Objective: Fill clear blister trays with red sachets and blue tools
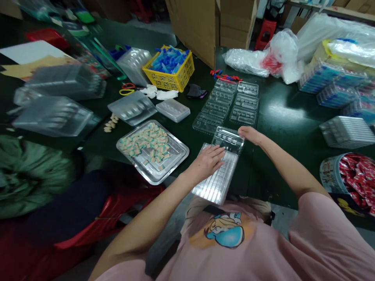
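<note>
My left hand [207, 160] lies with its fingers stretched out on a nested stack of clear plastic blister trays [218, 181] at the table's near edge. My right hand [249, 134] pinches the right edge of a single clear blister tray [228, 136] at the far end of that stack. The single tray's near end overlaps the stack close to my left fingertips. Beyond it, two columns of similar clear trays [216, 102] lie flat on the dark table. Left of the stack, a metal tray [175, 156] holds many small green-and-tan blocks [154, 138].
A yellow basket [166, 81] of blue pieces, scissors [127, 89] and more plastic trays [133, 107] stand at the left. Red and blue pieces [225, 76] lie behind the columns. Packed stacks [322, 76] and a tub of red packets [356, 179] are on the right.
</note>
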Motion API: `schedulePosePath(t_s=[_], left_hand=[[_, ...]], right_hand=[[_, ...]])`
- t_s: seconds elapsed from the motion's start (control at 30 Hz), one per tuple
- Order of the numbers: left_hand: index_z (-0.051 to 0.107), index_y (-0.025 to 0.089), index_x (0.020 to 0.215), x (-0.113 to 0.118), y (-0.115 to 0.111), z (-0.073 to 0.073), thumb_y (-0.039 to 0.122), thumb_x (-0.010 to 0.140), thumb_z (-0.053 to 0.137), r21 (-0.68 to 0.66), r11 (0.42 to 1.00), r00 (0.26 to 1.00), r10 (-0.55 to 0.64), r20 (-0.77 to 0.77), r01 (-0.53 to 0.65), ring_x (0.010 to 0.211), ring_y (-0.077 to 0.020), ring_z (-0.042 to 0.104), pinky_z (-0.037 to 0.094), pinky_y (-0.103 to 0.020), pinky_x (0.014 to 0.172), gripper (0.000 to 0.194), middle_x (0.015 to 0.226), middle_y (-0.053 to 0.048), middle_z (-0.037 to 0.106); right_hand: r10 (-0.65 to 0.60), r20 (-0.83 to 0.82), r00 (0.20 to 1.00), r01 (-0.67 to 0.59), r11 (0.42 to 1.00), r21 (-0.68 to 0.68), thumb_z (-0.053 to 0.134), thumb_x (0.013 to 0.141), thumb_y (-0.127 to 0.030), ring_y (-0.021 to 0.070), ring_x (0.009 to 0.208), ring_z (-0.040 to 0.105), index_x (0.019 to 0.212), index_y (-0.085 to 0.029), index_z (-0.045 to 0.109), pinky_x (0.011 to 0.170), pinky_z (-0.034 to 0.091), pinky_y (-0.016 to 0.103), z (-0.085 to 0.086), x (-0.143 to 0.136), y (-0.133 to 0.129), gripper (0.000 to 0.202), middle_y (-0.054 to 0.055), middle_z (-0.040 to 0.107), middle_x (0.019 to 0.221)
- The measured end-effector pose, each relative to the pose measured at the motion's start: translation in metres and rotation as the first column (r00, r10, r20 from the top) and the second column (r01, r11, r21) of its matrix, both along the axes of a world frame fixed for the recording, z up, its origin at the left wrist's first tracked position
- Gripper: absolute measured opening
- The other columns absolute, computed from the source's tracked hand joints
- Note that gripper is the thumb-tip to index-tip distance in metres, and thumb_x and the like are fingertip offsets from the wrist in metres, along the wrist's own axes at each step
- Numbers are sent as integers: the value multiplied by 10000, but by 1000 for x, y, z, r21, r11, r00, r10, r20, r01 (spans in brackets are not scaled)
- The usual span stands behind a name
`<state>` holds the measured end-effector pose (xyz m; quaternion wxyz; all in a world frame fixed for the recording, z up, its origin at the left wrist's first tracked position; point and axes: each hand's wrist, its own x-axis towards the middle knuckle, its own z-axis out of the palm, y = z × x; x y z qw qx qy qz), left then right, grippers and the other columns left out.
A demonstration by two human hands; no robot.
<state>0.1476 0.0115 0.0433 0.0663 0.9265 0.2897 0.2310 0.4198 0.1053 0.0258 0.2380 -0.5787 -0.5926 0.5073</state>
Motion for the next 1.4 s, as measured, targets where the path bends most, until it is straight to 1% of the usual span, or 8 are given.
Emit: schedulePosePath(t_s=[0.33, 0.47, 0.6, 0.83, 1.0, 1.1, 1.2, 1.4], left_hand=[[647, 136, 1189, -1, 1, -2, 320, 945, 544, 4, 1000, 1000, 1, -9, -1, 1249, -288, 568, 441, -511, 1066, 323, 1276, -142, 653], [638, 144, 1212, -1, 0, 2, 300, 943, 545, -22, 1000, 1000, -2, -5, 1, 1270, -282, 551, 432, -514, 1075, 324, 1289, -145, 644], [632, 158, 1233, -1, 0, 4, 286, 942, 544, -43, 999, 1000, 0, 1, 0, 1287, -277, 536, 421, -513, 1084, 330, 1298, -142, 639], [642, 147, 1207, 0, 0, 2, 297, 944, 543, -21, 1000, 1000, -2, -4, 2, 1284, -288, 538, 436, -525, 1069, 318, 1295, -142, 641], [648, 137, 1188, 0, 0, 1, 292, 942, 548, -10, 1000, 1000, -1, -3, 1, 1306, -301, 515, 444, -525, 1067, 307, 1298, -137, 640], [645, 135, 1193, 0, 0, 1, 291, 944, 546, -5, 1000, 1000, -7, 5, 7, 1298, -297, 525, 441, -530, 1068, 310, 1298, -141, 640], [648, 115, 1187, 0, 0, 1, 294, 942, 551, 23, 1000, 1000, -6, -1, 6, 1263, -304, 555, 450, -529, 1057, 318, 1279, -152, 650], [647, 130, 1210, 1, -2, 0, 290, 948, 536, -18, 1000, 1000, 3, -15, -4, 1288, -291, 537, 421, -532, 1080, 327, 1295, -159, 638]], right_hand=[[-185, 313, 932, 142, 978, 154, 563, 816, -183, 175, 743, 565, 775, -163, 638, 733, 458, 305, -16, 65, 22, 88, 54, 634, 750], [-160, 555, 817, -140, 878, 458, 618, 865, -369, 306, 1132, 545, 1175, -162, 645, 924, 446, 442, -27, 39, -18, 374, 164, 615, 1223], [-11, 757, 653, -451, 798, 401, 621, 883, -427, 379, 1319, 408, 1330, -211, 572, 936, 423, 522, -38, 15, -51, 499, 158, 497, 1438], [2, 821, 571, -499, 795, 345, 520, 933, -185, 349, 1382, 353, 1276, -207, 622, 965, 391, 511, -41, 23, -28, 359, 131, 450, 1497], [-18, 600, 800, -314, 839, 444, 596, 888, -211, 333, 1229, 502, 1190, -166, 667, 945, 418, 487, -15, 12, -33, 313, 173, 595, 1318], [196, 195, 961, -245, 931, 271, 564, 910, -341, 205, 865, 619, 1066, -147, 699, 798, 484, 360, 5, -8, -46, 284, 99, 700, 963], [368, -145, 919, -370, 929, 14, 643, 832, -433, 128, 687, 550, 938, -143, 705, 674, 454, 275, 19, -26, -52, 315, 16, 651, 761], [297, -341, 892, -399, 873, -282, 772, 693, -443, 76, 605, 445, 794, -134, 672, 588, 360, 224, 27, -32, -44, 340, -39, 552, 646]])
